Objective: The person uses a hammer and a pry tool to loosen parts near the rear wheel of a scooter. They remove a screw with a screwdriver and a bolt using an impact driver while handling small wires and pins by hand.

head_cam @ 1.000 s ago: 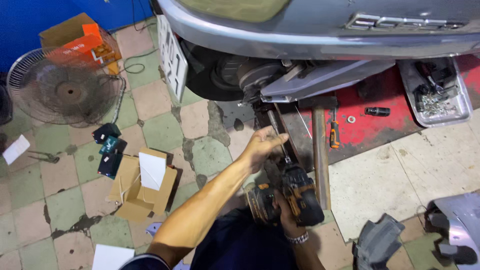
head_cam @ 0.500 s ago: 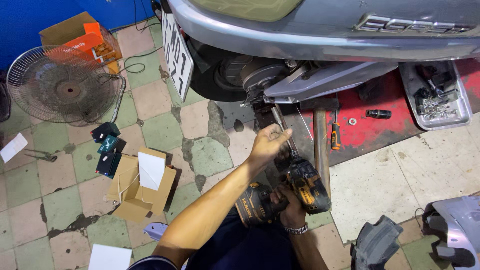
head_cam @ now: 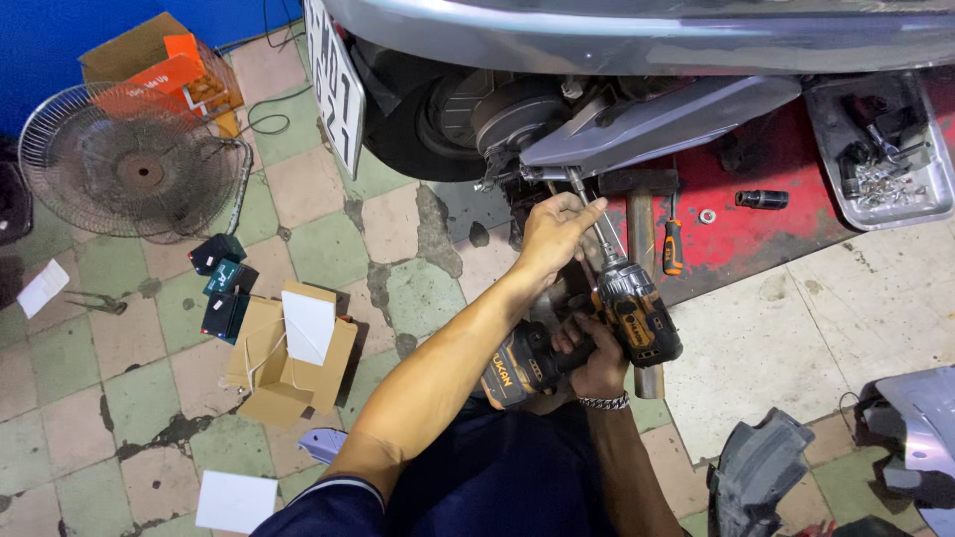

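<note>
Cordless impact driver [head_cam: 622,323], black and orange, is in my right hand [head_cam: 595,358], fingers wrapped tight round the grip, battery end toward my lap. Its long extension bit [head_cam: 595,214] runs up and away to the underside of the scooter [head_cam: 637,40], meeting a fastener point near the silver engine cover [head_cam: 647,119], just beside the rear wheel [head_cam: 418,129]. My left hand [head_cam: 555,234] is curled loosely round the extension, fingertips pinching the shaft to steady it, forefinger stretched along it.

Progress, as I judge it: tool is lined up and seated on the fixing, so the driving step is in hand. Cannot tell if the fastener is going in or coming out; the tip is hidden by the casing. Loose parts suggest the job is midway: a dark socket [head_cam: 761,199] and a small washer [head_cam: 706,216] lie on the red mat [head_cam: 796,234], an orange-handled screwdriver [head_cam: 672,244] next to them, and a metal tray [head_cam: 930,199] holds bolts and bits. Grey body panels [head_cam: 761,477] lie off the bike on the floor by my right knee, so refitting or more stripping is left.

Left of me: open cardboard box [head_cam: 288,353], small black batteries [head_cam: 221,283], a floor fan [head_cam: 124,159], well apart from the work.
</note>
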